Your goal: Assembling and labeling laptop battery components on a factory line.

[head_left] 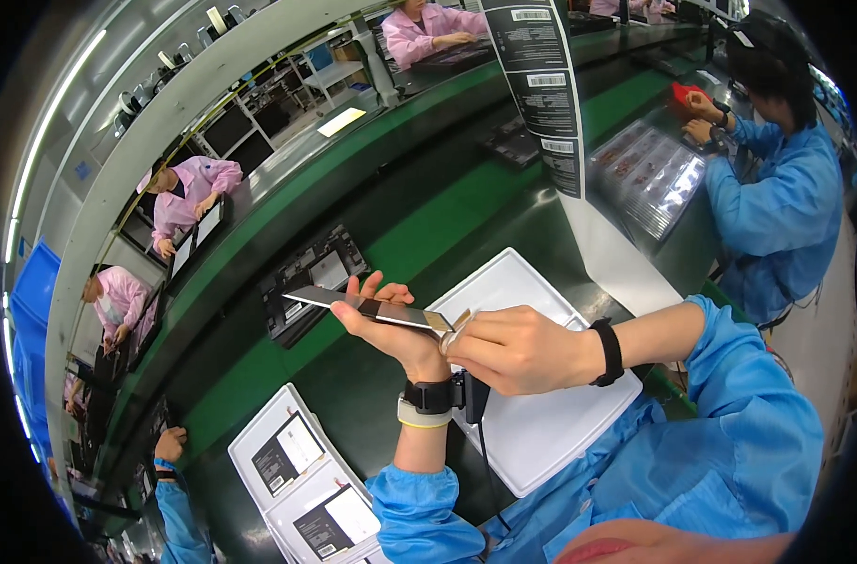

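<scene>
A flat battery pack (pixel 372 306), thin, silver and dark, lies across my left hand (pixel 391 343). That palm is turned up, with the thumb and fingers around the pack's edges. At the pack's right end my right hand (pixel 518 348) is closed, its thumb and finger pinching a thin pale strip (pixel 453 336); the fingers partly hide it. Below both hands lies a white plastic tray (pixel 532 442). To the left, another white tray (pixel 250 444) holds flat battery packs (pixel 287 453) with black labels and white faces.
A long sheet of black labels (pixel 546 103) hangs down to the right tray. Beyond my left hand, an opened device chassis (pixel 315 282) sits on the green conveyor (pixel 400 202). A co-worker in blue (pixel 776 207) handles a red object by a clear compartment tray (pixel 649 174). A cable hangs from my left wrist.
</scene>
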`<act>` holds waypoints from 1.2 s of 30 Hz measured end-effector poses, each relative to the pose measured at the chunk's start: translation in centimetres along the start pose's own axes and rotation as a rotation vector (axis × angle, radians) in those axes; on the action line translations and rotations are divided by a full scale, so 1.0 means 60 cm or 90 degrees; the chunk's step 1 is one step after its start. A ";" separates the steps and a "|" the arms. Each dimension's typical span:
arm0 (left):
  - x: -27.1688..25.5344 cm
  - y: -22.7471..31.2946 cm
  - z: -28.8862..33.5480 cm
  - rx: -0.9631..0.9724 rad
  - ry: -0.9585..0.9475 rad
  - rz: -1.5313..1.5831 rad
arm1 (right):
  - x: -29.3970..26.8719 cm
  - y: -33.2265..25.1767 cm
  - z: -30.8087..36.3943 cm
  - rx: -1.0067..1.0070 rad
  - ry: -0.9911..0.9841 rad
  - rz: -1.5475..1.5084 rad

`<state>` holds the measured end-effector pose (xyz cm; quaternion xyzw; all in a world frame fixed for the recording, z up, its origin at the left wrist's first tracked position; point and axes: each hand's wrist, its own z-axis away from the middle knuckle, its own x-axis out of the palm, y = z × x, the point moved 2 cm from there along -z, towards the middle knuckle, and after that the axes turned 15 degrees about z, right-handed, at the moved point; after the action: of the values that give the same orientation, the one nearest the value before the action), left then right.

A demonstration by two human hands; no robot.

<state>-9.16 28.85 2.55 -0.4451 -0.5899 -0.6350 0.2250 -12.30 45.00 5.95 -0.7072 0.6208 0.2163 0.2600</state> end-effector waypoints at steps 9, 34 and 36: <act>-0.003 0.008 0.002 -0.004 0.001 -0.004 | -0.082 0.030 -0.026 0.122 0.074 0.031; 0.011 -0.012 0.041 -0.067 -0.059 0.047 | -0.051 -0.003 -0.032 0.059 -0.126 0.015; 0.008 -0.010 0.043 -0.095 -0.111 0.061 | -0.054 -0.002 -0.031 0.072 -0.117 -0.007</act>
<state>-9.11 31.54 2.36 -0.5419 -0.5362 -0.6248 0.1689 -12.63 46.28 9.44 -0.6722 0.6016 0.2430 0.3565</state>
